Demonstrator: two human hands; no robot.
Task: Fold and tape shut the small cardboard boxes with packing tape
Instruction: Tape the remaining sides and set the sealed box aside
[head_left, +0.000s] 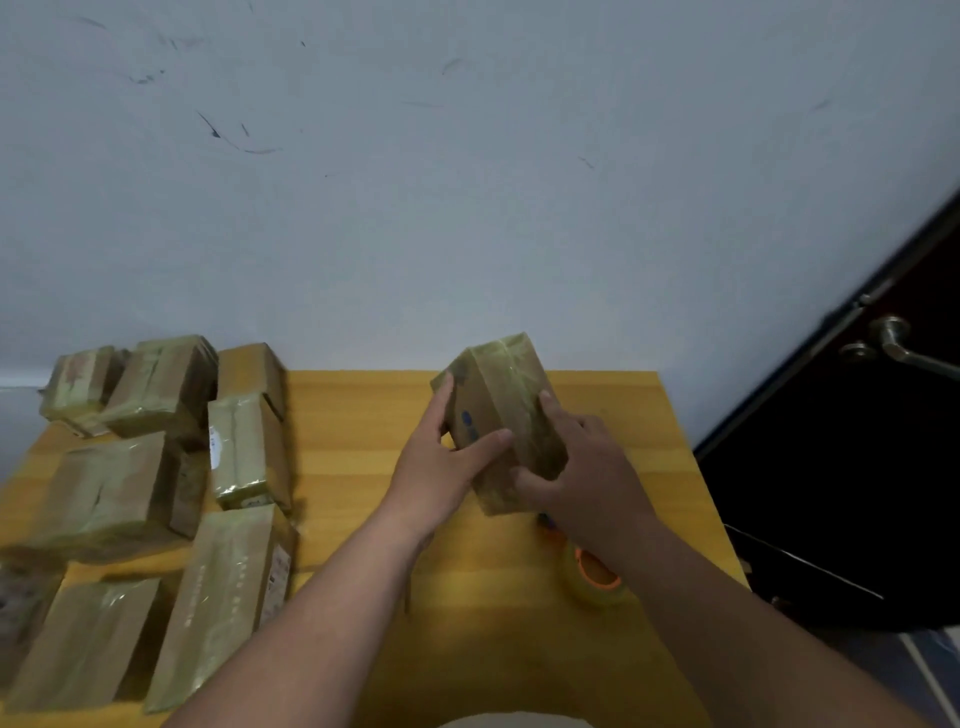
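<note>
Both the left hand (441, 462) and the right hand (582, 467) grip the taped box (501, 410) above the table (363, 441). Press tape edges flat along every seam; the near end appears sealed, though blur hides detail.

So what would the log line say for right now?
hands: left and right both hold taped box | tape roll: on table, untouched | finished boxes: piled left
</note>
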